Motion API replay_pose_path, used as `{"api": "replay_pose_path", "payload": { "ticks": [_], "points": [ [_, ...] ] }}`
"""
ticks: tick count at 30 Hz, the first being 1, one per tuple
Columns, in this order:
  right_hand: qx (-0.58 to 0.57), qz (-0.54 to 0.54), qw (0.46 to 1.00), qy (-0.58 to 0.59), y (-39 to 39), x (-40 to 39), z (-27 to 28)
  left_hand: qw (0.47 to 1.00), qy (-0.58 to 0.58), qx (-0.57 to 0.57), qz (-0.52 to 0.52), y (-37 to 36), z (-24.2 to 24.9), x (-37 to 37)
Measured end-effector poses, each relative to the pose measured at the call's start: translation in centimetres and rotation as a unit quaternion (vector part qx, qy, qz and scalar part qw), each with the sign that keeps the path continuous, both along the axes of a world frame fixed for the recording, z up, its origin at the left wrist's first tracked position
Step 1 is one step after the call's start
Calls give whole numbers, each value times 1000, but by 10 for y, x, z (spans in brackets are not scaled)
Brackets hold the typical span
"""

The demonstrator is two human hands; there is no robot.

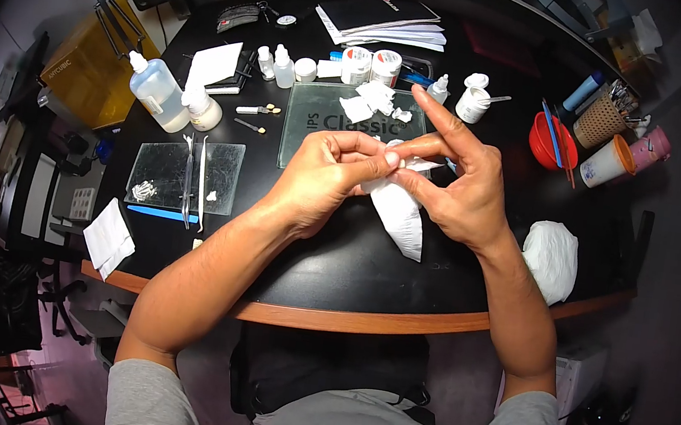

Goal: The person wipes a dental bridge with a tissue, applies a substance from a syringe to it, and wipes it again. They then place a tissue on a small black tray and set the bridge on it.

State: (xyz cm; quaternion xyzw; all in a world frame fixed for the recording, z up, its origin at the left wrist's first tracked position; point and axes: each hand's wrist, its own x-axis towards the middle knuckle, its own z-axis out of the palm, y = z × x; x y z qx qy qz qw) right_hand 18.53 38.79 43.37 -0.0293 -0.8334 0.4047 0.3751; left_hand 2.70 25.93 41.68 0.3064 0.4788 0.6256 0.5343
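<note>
A crumpled white paper tissue [398,218] hangs between my two hands over the black table. My left hand [321,174] pinches its upper end, thumb and fingers pressed together. From the other side, my right hand [468,191] grips the same tissue with its thumb and bent fingers, while one finger points up and away. Whatever the tissue may wrap at the fingertips is hidden. Just behind the hands lies a dark glass slab [305,122] marked "IPS Classic", with torn white paper scraps [365,102] on it.
At left, a smaller glass plate [166,164] carries tweezers [187,179] and a thin white-handled tool [203,177]. A liquid bottle [156,94], small jars [356,66] and an open jar [473,103] stand behind. A red bowl [546,141], cups and a white bundle [549,261] sit right.
</note>
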Motion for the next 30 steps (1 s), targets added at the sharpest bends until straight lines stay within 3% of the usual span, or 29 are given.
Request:
{"api": "replay_pose_path", "payload": {
  "ticks": [4, 8, 23, 26, 30],
  "points": [
    [-21, 45, 999, -11, -2, 1, -2, 996, -90, 9, 6, 2, -4, -2],
    [-39, 2, 999, 26, -5, 1, -3, 994, -111, -2, 8, 0, 4, 0],
    [-48, 1, 998, 34, -6, 0, 0, 996, -63, 30, 58, 0, -1, 4],
    [-57, -5, 997, 46, -6, -1, -3, 992, -107, 14, 61, 1, 1, 3],
    [-44, -22, 998, 48, -4, -1, -3, 995, -62, 30, 75, 1, -1, 1]
  ]
}}
